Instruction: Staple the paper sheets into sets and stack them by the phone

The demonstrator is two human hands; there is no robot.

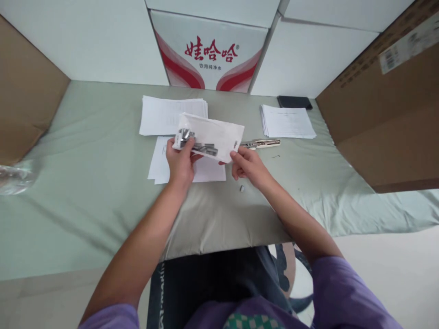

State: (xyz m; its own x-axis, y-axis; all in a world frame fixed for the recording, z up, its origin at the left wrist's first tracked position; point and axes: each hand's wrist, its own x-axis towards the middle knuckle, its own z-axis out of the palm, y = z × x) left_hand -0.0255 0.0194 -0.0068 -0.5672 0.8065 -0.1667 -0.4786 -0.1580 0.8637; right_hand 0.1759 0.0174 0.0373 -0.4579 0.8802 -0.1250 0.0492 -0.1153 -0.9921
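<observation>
At frame centre, the left hand (180,164) and right hand (247,167) pinch opposite lower corners of a flat, clear plastic bag (209,135) holding small grey metal staple strips (200,145).

i sit at a makeshift paperwork station: a cloth-covered tabletop (85,183) walled in by cardboard boxes (384,105) and a bottled-water carton (209,50), with stacks of printed sheets (287,121).

Both my forearms reach forward, bare; my left grip (180,161) is closed with thumb up, my right grip (247,165) pinches, fingers curled.
</observation>
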